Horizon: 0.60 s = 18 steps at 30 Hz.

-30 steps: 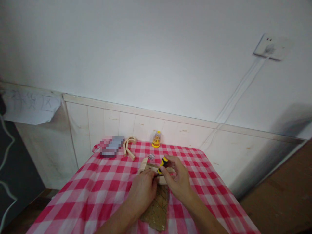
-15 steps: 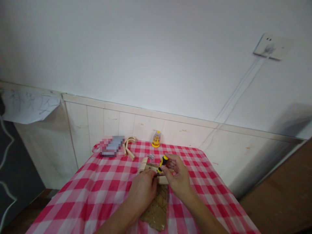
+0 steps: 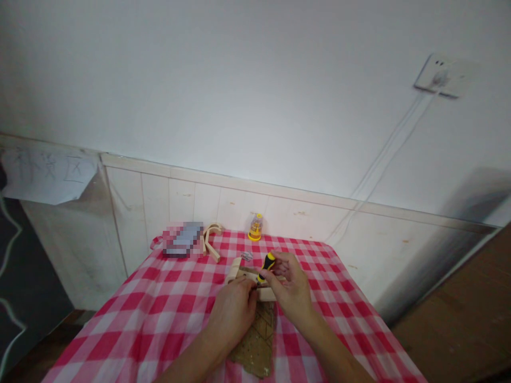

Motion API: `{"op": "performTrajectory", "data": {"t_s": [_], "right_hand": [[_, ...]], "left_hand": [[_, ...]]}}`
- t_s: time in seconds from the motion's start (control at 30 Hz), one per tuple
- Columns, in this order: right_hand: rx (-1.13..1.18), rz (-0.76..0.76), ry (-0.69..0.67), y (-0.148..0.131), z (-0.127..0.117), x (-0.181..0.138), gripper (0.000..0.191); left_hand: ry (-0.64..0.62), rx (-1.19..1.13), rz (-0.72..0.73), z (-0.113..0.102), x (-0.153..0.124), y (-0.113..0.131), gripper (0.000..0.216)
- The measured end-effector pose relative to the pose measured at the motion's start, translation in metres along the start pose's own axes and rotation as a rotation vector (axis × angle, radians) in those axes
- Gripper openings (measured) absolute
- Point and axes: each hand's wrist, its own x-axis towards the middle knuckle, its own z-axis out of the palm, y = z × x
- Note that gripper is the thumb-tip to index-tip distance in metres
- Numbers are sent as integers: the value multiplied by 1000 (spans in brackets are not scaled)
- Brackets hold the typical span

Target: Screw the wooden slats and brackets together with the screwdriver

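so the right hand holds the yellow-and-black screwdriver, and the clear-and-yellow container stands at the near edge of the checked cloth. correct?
Not quite: the clear-and-yellow container stands at the far edge of the checked cloth, by the wall, as the head view shows. The right hand does hold the yellow-and-black screwdriver.

Ahead of me a plain pale wall (image 3: 239, 96) rose above cream panelling (image 3: 183, 205), a table (image 3: 151, 324) in red-and-white checked cloth (image 3: 339, 298) just in front. High to my right, pale cables (image 3: 386, 149) slanted from a socket plate (image 3: 443, 74). To my left hung a creased sheet of handwriting (image 3: 50, 175), with a dark grey panel (image 3: 27, 276) and brown floor (image 3: 43, 348) below. Soft light whitened the wall's middle; shadow (image 3: 435, 250) darkened the right-hand side.
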Motion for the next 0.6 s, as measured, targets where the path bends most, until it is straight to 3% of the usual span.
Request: {"op": "performTrajectory", "data": {"t_s": [0.6], "right_hand": [[-150,-111,-62,-5,-4,-2,42]], "left_hand": [[28,-8,10,1,-2,-1,22]]}}
